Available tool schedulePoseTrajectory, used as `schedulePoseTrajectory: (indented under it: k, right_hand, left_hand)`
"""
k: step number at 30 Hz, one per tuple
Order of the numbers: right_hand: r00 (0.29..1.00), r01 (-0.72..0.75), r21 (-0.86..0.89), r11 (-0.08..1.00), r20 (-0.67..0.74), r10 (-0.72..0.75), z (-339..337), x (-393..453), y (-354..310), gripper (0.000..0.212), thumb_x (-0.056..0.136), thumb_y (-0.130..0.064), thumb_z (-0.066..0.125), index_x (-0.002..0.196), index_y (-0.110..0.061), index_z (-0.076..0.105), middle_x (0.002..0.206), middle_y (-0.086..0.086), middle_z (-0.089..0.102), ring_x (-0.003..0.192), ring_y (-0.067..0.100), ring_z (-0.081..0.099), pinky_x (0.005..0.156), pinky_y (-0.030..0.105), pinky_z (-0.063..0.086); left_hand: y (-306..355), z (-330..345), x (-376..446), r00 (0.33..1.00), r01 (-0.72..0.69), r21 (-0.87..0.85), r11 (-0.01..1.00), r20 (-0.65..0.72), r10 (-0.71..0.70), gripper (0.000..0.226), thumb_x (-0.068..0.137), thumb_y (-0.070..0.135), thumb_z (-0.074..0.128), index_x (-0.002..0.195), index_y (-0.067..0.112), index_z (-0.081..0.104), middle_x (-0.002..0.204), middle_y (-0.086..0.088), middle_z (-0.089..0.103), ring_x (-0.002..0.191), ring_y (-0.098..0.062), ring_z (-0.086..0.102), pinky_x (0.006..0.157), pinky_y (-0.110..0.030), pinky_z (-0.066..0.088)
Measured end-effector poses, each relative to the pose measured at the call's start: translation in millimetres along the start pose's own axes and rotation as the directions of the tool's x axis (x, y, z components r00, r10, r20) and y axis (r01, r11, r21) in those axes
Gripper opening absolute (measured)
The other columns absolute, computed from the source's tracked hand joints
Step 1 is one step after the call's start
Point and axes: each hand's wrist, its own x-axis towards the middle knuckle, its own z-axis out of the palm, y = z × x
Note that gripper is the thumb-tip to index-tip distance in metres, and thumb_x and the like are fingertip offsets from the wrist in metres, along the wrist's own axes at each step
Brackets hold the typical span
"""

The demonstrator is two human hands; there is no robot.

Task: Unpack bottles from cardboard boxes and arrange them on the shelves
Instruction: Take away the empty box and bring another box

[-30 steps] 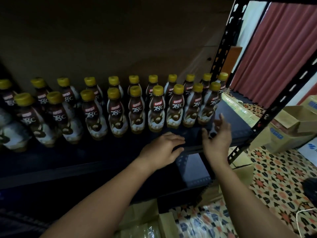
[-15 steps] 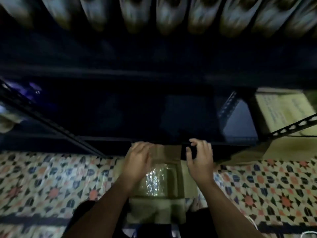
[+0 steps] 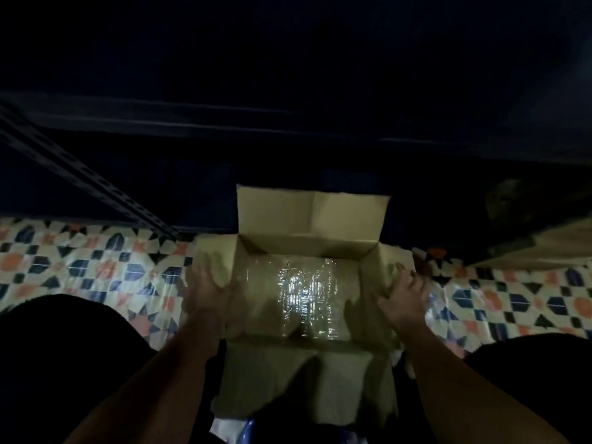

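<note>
Box: open cardboard box on the patterned floor, far flap upright; no writing readable.
Contents: shiny plastic wrap.
Fingers: my left hand and right hand each grasp a side flap.

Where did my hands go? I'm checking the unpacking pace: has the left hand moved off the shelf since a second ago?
Yes. The left hand went down from the shelf edge to the cardboard box on the floor.

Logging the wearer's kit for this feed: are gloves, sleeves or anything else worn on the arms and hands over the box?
No gloves or sleeves show: the left hand and right hand are bare, and both forearms are bare as far as the frame shows. No watch, band or ring is visible, though dim light and blur could hide small items. Dark clothing appears only at the lower corners.
</note>
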Motion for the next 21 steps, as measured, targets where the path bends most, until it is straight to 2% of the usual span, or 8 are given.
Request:
schedulePoseTrajectory:
  k: [3, 5, 7, 9, 11, 16, 18, 21]
  right_hand:
    - [0.988, -0.141, 0.134, 0.981, 0.086, 0.130, 15.6, 10.3, 22.9, 0.103, 0.085, -0.041, 0.076, 0.159, -0.040, 0.005, 0.168, 0.014, 0.001, 0.152, 0.045, 0.001, 0.118, 0.069, 0.009]
    - [0.977, -0.193, 0.325, 0.926, 0.148, 0.151, 18.3, 15.7, 32.9, 0.112, 0.082, -0.046, 0.079, 0.158, -0.046, -0.002, 0.168, 0.014, 0.001, 0.150, 0.047, 0.012, 0.117, 0.070, 0.017]
    - [0.968, -0.235, 0.523, 0.819, 0.206, 0.147, 14.2, 16.9, 35.8, 0.119, 0.081, -0.037, 0.083, 0.160, -0.038, -0.006, 0.166, 0.019, 0.014, 0.145, 0.047, 0.027, 0.115, 0.064, 0.028]
    - [0.965, -0.257, 0.557, 0.790, 0.185, 0.183, 9.6, 16.2, 36.8, 0.125, 0.076, -0.034, 0.087, 0.162, -0.032, -0.004, 0.163, 0.021, 0.023, 0.143, 0.047, 0.031, 0.114, 0.062, 0.031]
    - [0.967, -0.253, 0.432, 0.865, 0.076, 0.245, 4.5, 10.7, 35.6, 0.131, 0.067, -0.047, 0.091, 0.161, -0.031, 0.001, 0.163, 0.024, 0.019, 0.146, 0.049, 0.022, 0.115, 0.066, 0.025]
    - [0.937, -0.190, 0.189, 0.963, -0.258, 0.236, -21.5, -6.8, 13.3, 0.108, 0.068, -0.048, 0.090, 0.145, -0.017, 0.021, 0.144, 0.028, 0.032, 0.132, 0.049, 0.036, 0.107, 0.062, 0.037]
    - [0.931, -0.125, 0.042, 0.991, -0.339, 0.132, -29.7, -16.8, -3.2, 0.099, 0.074, -0.038, 0.086, 0.143, -0.010, 0.022, 0.136, 0.027, 0.037, 0.120, 0.045, 0.047, 0.096, 0.053, 0.047]
    - [0.942, 0.025, -0.081, 0.996, -0.333, -0.050, -30.6, -35.4, -28.8, 0.089, 0.081, -0.032, 0.080, 0.143, -0.010, 0.021, 0.135, 0.022, 0.044, 0.112, 0.038, 0.057, 0.084, 0.046, 0.051]
  left_hand:
    - [-79.4, 51.2, 85.7, 0.945, 0.318, -0.231, 0.920, 0.159, -0.286, 0.126, 0.049, 0.091, 0.076, 0.154, 0.045, 0.024, 0.160, -0.014, 0.036, 0.139, -0.047, 0.039, 0.111, -0.068, 0.034]
    - [-121.3, 77.1, 131.2, 0.924, 0.357, -0.275, 0.893, 0.247, -0.293, 0.135, 0.026, 0.097, 0.074, 0.145, 0.047, 0.037, 0.149, -0.005, 0.053, 0.126, -0.038, 0.054, 0.101, -0.063, 0.046]
    - [-112.8, 71.7, 117.4, 0.926, 0.357, -0.274, 0.893, 0.228, -0.300, 0.144, 0.026, 0.094, 0.078, 0.151, 0.044, 0.024, 0.150, -0.005, 0.047, 0.131, -0.041, 0.050, 0.100, -0.063, 0.046]
    - [-60.4, 34.4, 54.2, 0.960, 0.275, -0.235, 0.932, 0.119, -0.253, 0.154, 0.027, 0.091, 0.080, 0.154, 0.042, 0.007, 0.159, -0.014, 0.033, 0.142, -0.046, 0.035, 0.106, -0.066, 0.039]
    - [-34.9, 13.1, 23.6, 0.975, 0.216, -0.189, 0.958, -0.016, -0.223, 0.149, 0.032, 0.087, 0.082, 0.154, 0.037, 0.011, 0.159, -0.020, 0.028, 0.145, -0.048, 0.028, 0.111, -0.067, 0.032]
    - [2.7, -20.2, -13.2, 0.956, -0.036, 0.071, 0.997, -0.289, 0.055, 0.093, 0.073, 0.038, 0.089, 0.142, 0.006, 0.035, 0.132, -0.026, 0.050, 0.111, -0.039, 0.053, 0.086, -0.047, 0.048]
    - [21.1, -22.7, -27.6, 0.949, -0.160, 0.166, 0.973, -0.244, 0.198, 0.068, 0.087, 0.022, 0.077, 0.139, 0.005, 0.035, 0.127, -0.022, 0.053, 0.103, -0.036, 0.058, 0.075, -0.042, 0.045]
    - [37.2, -3.0, -47.7, 0.912, -0.378, 0.245, 0.893, -0.065, 0.404, 0.057, 0.097, 0.028, 0.063, 0.145, 0.014, 0.035, 0.137, -0.012, 0.048, 0.114, -0.032, 0.059, 0.088, -0.043, 0.051]
